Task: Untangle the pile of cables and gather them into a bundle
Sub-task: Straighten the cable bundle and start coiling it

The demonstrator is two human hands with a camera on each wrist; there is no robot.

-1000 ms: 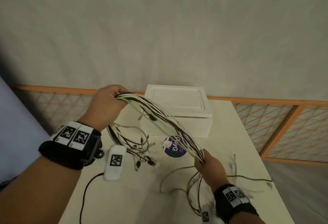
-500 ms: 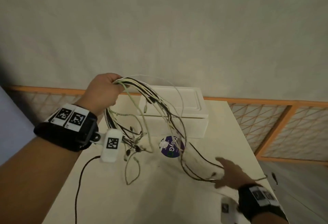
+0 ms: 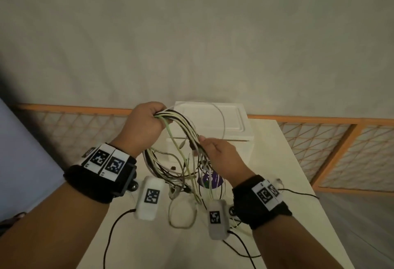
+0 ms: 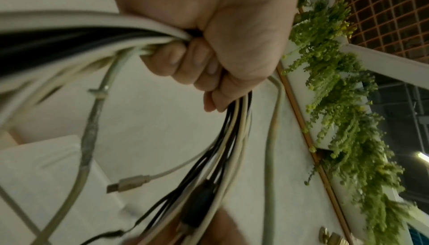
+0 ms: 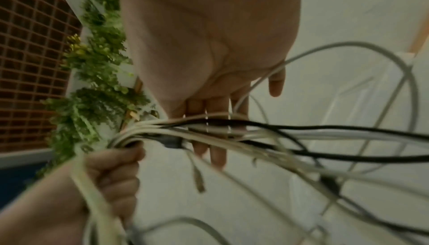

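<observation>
White table (image 3: pixel 283 162) — foam box (image 3: pixel 213 117), lattice fence (image 3: pixel 332 143).

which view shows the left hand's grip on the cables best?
Left wrist: the left hand fills the frame, fingers curled round the cables. Head view shows only the back of the fist; right wrist shows it at the blurred lower-left edge.

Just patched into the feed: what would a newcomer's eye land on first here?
The cables, a black-and-white sheaf, arc in mid-air above the table. The left hand grips their top in a fist; the right hand meets the strands lower down, fingers straight. Behind them stands a white foam box.
</observation>
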